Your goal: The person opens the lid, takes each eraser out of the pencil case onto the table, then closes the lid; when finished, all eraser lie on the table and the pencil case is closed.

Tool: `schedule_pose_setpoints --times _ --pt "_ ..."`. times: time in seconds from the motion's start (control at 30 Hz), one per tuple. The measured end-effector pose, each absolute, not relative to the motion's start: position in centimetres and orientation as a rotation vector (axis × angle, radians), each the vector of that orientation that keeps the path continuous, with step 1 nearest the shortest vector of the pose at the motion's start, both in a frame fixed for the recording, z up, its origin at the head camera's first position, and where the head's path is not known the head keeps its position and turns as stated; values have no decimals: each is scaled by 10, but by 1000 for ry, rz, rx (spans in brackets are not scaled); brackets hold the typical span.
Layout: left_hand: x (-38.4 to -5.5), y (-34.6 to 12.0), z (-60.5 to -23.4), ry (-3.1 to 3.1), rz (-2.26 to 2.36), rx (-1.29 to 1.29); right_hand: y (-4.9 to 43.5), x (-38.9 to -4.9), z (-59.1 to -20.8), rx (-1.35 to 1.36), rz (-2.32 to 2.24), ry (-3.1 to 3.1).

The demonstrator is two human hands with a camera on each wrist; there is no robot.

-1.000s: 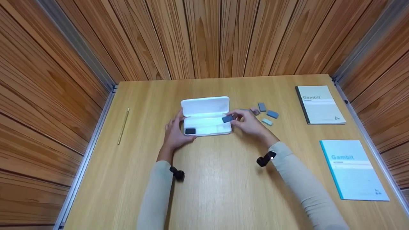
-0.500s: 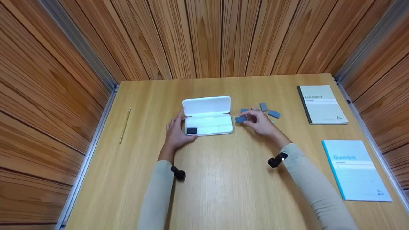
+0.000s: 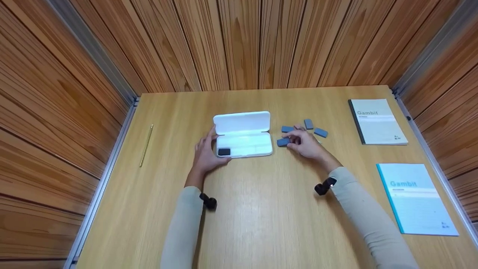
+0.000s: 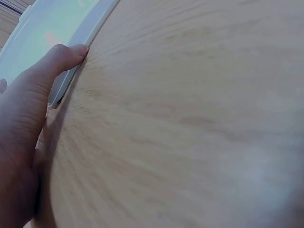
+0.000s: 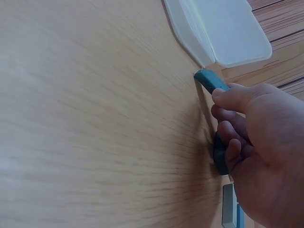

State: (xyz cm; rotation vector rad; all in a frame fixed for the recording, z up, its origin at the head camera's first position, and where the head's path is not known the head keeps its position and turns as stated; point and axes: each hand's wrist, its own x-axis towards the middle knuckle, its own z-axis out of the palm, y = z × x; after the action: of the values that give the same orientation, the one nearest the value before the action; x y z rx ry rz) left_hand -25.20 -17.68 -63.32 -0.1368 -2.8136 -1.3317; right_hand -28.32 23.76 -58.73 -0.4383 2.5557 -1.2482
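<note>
An open white pencil case (image 3: 244, 144) lies mid-table with its lid (image 3: 242, 123) tipped back. My left hand (image 3: 206, 154) grips its left end, the thumb (image 4: 76, 52) along the front edge and the fingers round the back corner. Inside, at the front left, is a small black block (image 3: 224, 152). To the right of the case, my right hand (image 3: 307, 145) pinches a blue-grey eraser (image 3: 283, 142) between thumb and fingers, close over the table. A second dark block (image 5: 220, 154) shows behind the curled fingers in the right wrist view.
Beyond the right hand lie several more eraser-like blocks, among them blue ones (image 3: 287, 129) (image 3: 320, 132) (image 3: 308, 124) and a pale one (image 5: 229, 205). A gold pencil (image 3: 146, 145) lies far left. Two notebooks (image 3: 379, 129) (image 3: 416, 205) lie at the right. Wooden walls (image 3: 239, 45) enclose the table.
My right hand has carried the eraser from over the case's right end out to the right, then slightly nearer me and down toward the table. The left hand stays on the case.
</note>
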Motion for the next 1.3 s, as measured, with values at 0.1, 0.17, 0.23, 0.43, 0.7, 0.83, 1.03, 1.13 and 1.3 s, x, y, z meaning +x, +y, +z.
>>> schedule_pose_setpoints --times 0.1,0.17,0.23,0.43,0.7,0.83,1.03,1.13,1.3 --pt "-252 -176 -633 -2814 -1333 -134 240 -283 -587 -445 -1259 2567" --pt "-252 -176 -633 -2815 -1335 -135 241 -283 -587 -450 -1266 2576" --pt "-252 -176 -633 -2817 -1338 -130 242 -283 -588 -450 -1277 2578" --pt "-251 -176 -633 -2816 -1334 -152 242 -283 -586 -482 -1257 2594" --pt "-250 -179 -632 -2801 -1386 -158 230 -283 -575 -529 -1246 2582" --pt "-251 -181 -633 -2799 -1435 -163 220 -282 -575 -545 -1217 2591" --pt "-251 -182 -631 -2808 -1457 -171 200 -280 -570 -598 -1216 2553" --pt "-252 -182 -630 -2806 -1463 -169 188 -279 -567 -647 -1235 2524" --pt "-252 -182 -629 -2805 -1455 -180 166 -276 -562 -703 -1251 2466"
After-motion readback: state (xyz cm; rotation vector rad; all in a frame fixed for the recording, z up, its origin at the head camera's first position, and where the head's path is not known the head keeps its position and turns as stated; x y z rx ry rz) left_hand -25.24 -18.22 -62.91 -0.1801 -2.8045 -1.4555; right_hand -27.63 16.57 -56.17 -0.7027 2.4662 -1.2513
